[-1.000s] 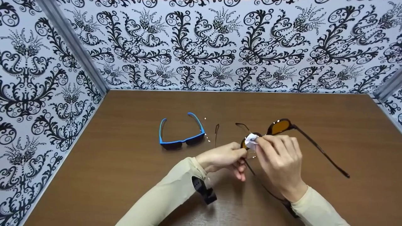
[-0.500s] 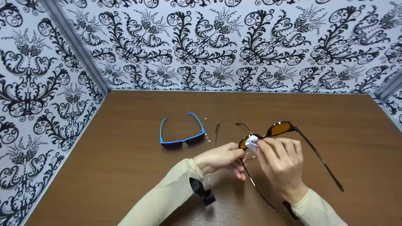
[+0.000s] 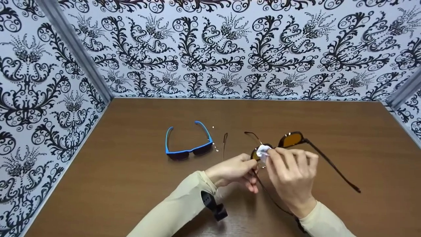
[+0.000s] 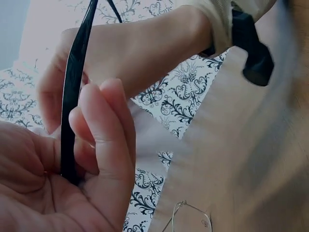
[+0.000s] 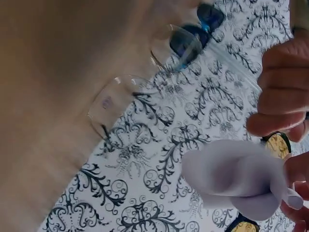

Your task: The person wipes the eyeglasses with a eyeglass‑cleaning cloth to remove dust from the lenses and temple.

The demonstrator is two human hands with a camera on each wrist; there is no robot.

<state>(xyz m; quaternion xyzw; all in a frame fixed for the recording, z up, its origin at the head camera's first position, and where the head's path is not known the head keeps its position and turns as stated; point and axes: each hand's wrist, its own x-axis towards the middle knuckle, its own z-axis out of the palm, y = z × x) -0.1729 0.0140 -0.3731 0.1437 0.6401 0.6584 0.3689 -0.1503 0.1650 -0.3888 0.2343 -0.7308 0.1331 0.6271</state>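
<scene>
A pair of dark-framed sunglasses with amber lenses (image 3: 292, 140) is held above the table in the head view. My left hand (image 3: 234, 169) grips it at the left end, beside one lens. In the left wrist view a black temple arm (image 4: 73, 87) passes by the curled fingers of that hand. My right hand (image 3: 292, 176) pinches a crumpled white cloth (image 3: 263, 151) against the left lens, covering much of it. The cloth (image 5: 231, 179) looms large in the right wrist view, with bits of amber lens (image 5: 277, 144) showing past it.
Blue-framed sunglasses (image 3: 190, 152) lie on the brown table (image 3: 131, 184), left of the hands. Thin-rimmed clear glasses, one temple (image 3: 225, 141) visible, lie behind the hands and are partly hidden. Patterned walls (image 3: 210, 49) stand at the back and sides.
The held sunglasses have tilted slightly back and forth, their right temple arm swinging. The cloth stays on the left lens with small shifts. Both hands keep their hold.
</scene>
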